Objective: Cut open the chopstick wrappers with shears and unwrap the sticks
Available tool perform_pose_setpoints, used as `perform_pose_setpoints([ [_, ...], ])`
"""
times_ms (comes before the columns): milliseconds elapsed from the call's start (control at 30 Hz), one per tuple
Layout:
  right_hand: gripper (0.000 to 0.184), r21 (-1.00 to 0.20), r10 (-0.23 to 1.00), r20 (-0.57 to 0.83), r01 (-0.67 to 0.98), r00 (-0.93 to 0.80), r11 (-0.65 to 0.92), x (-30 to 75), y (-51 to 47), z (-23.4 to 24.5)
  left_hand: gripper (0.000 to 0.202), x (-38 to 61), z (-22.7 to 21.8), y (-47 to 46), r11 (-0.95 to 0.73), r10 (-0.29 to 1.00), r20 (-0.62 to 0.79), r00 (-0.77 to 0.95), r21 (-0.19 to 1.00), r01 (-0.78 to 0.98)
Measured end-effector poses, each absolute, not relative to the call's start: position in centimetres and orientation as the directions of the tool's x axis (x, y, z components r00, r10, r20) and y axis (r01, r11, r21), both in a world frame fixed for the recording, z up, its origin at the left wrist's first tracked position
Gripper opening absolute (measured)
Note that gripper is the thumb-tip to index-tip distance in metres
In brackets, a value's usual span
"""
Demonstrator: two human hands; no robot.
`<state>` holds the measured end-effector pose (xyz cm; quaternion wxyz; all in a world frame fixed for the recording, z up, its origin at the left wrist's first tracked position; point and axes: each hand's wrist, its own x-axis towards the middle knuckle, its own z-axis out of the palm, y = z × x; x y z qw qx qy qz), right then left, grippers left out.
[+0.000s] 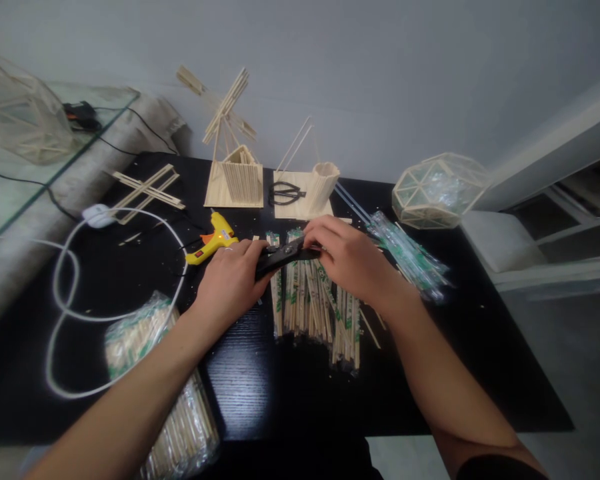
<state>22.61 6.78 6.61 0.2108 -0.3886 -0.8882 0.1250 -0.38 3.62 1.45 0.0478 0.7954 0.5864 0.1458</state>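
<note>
My left hand is closed around the handles of a black cutting tool, which it holds just above the black table. My right hand has its fingers curled over the tool's front end; whether they pinch anything there is hidden. Under both hands lie several wrapped pairs of wooden chopsticks in a row. A yellow glue gun rests just left of my left hand.
A bagged bundle of chopsticks lies at the front left, inside a looping white cable. Empty wrappers pile at the right. Stick models stand behind: a windmill house, a cup, a cross, a faceted globe. Black scissors lie on a board.
</note>
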Motion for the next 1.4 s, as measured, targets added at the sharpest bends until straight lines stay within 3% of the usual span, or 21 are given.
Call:
perform_pose_setpoints([
  [267, 0.023, -0.342, 0.769, 0.245, 0.689, -0.591, 0.639, 22.9, 6.0, 7.8, 0.042, -0.4, 1.4, 3.8, -0.324, 0.938, 0.193, 0.288, 0.194, 0.926],
  [433, 0.013, -0.387, 0.857, 0.302, 0.768, -0.417, 0.51, 23.7, 6.0, 8.6, 0.04, -0.6, 1.2, 3.9, -0.28, 0.952, 0.193, 0.24, 0.224, 0.933],
  [600, 0.012, -0.405, 0.955, 0.112, 0.865, -0.274, 0.295, 24.4, 6.5, 7.9, 0.037, -0.5, 1.9, 3.7, -0.199, 0.977, 0.142, 0.162, 0.307, 0.931],
  [767, 0.021, -0.23, 0.962, -0.076, 0.943, -0.262, 0.239, 24.9, 7.0, 6.4, 0.049, -0.4, 2.7, 3.1, -0.17, 0.983, 0.132, 0.128, 0.383, 0.908],
  [1000, 0.027, -0.115, 0.959, -0.147, 0.967, -0.244, 0.228, 24.8, 7.5, 6.0, 0.029, -0.4, 2.3, 3.5, -0.25, 0.966, 0.222, 0.137, 0.642, 0.725],
  [1167, 0.035, -0.131, 0.943, -0.164, 0.954, -0.289, 0.269, 24.9, 7.5, 6.2, 0.044, -0.5, 1.6, 3.8, -0.158, 0.987, 0.15, 0.064, 0.776, 0.611],
  [1300, 0.034, -0.183, 0.936, -0.166, 0.943, -0.309, 0.279, 24.9, 7.5, 6.1, 0.044, -0.3, 1.5, 4.1, -0.141, 0.99, 0.138, 0.033, 0.935, 0.324],
  [1400, 0.032, -0.181, 0.936, -0.194, 0.948, -0.295, 0.261, 24.7, 7.5, 6.3, 0.049, -0.2, 1.6, 4.3, -0.135, 0.99, 0.139, -0.012, 0.979, 0.151],
])
